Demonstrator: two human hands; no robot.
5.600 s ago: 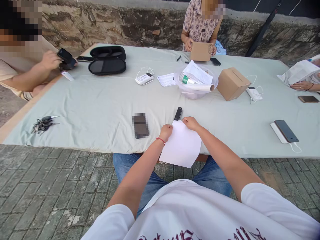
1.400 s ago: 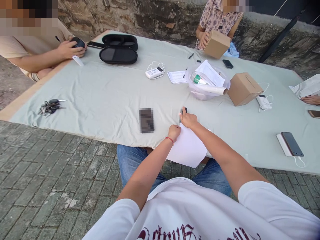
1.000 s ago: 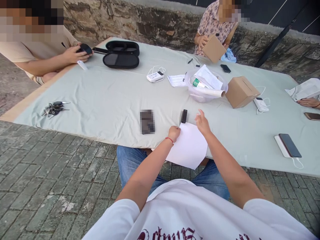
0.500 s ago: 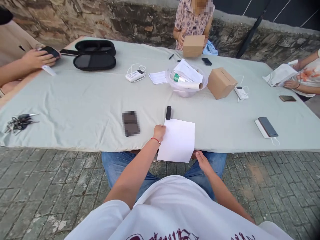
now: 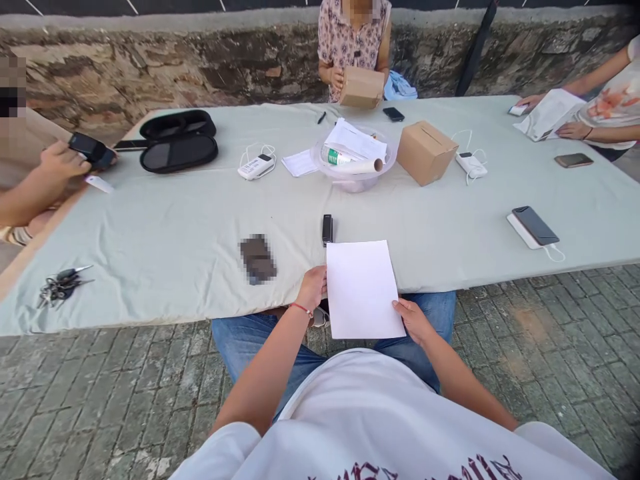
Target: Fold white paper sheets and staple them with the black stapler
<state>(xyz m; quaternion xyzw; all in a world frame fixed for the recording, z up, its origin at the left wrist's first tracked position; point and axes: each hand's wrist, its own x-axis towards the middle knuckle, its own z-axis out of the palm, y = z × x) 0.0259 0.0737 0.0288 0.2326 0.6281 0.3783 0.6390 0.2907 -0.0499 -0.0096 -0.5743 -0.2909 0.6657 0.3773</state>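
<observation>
The right hand (image 5: 414,320) has been moved onto the white paper (image 5: 363,287); opposite edges are now pinched by it and the left hand (image 5: 313,288), so firmer control seems gained.

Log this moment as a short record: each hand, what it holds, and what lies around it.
Left hand: holds the left edge of the white paper
Right hand: holds the right edge, near the lower corner
Beyond the top left corner: black stapler-like tool; contact unclear
Table, left: bunch of keys, pixelated dark item
Table, middle: plastic bowl, cardboard box to its right
Table, right: dark phone on a white block
</observation>
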